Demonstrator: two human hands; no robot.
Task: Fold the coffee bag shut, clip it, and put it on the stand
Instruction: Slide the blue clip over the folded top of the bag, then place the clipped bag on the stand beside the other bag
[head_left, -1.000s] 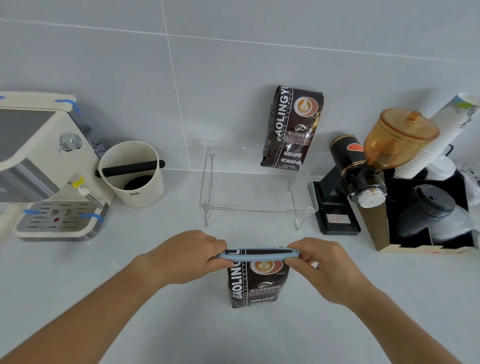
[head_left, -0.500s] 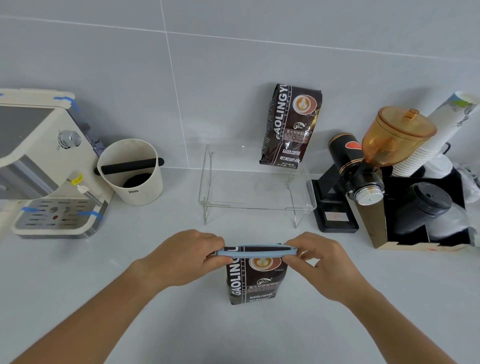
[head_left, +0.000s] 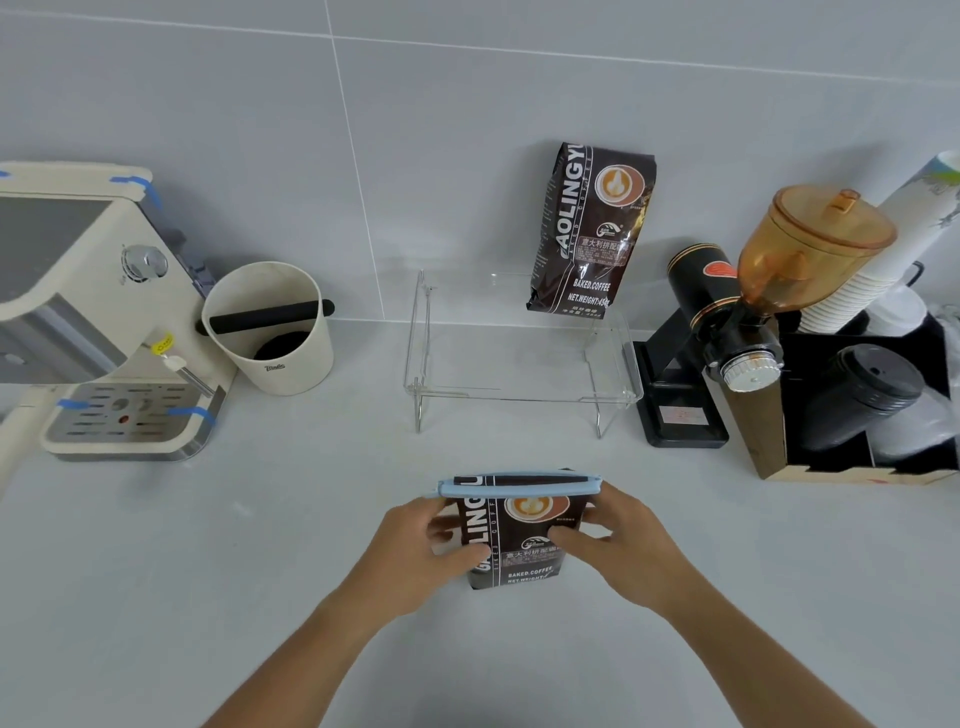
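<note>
Coffee bag stood on counter near its front edge, blue clip across folded top, left hand and right hand clamped on its sides, clear stand behind across bare counter

A dark brown foil coffee bag with an orange latte emblem is stood upright on the grey counter, its top folded over and clamped under a long pale blue plastic clip. A clear acrylic stand is set behind it, well apart.
</note>
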